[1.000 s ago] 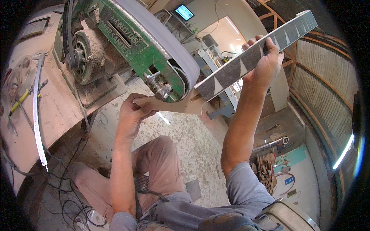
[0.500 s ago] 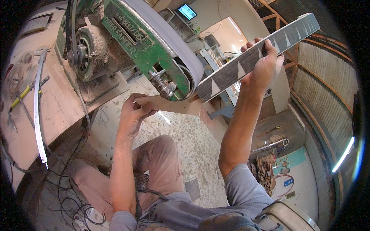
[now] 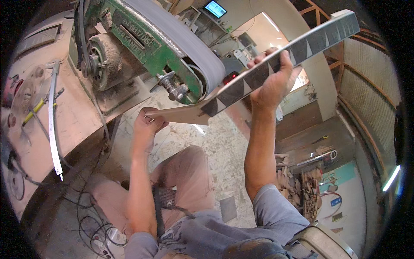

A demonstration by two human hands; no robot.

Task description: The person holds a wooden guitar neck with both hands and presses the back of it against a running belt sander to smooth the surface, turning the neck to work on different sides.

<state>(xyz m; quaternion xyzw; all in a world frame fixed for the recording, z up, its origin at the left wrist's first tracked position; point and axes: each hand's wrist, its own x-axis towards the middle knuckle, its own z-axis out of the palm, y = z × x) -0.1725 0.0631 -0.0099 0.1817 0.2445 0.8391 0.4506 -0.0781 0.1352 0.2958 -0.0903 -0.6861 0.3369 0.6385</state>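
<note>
Against the grey belt of our green belt sander (image 3: 172, 52) we press a long wooden strip (image 3: 258, 77) patterned with dark triangles. Our right hand (image 3: 274, 84) wraps its fingers around the strip's middle; our left hand (image 3: 144, 125) pinches its pale near end.

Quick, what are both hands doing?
Left hand: closed on the wooden strip's plain end.
Right hand: closed around the strip's patterned part.

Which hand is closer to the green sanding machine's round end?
Left. The left hand grips the long wooden strip's plain end just below the green belt sander's roller, while the right hand holds the strip's patterned part farther out to the right.
</note>
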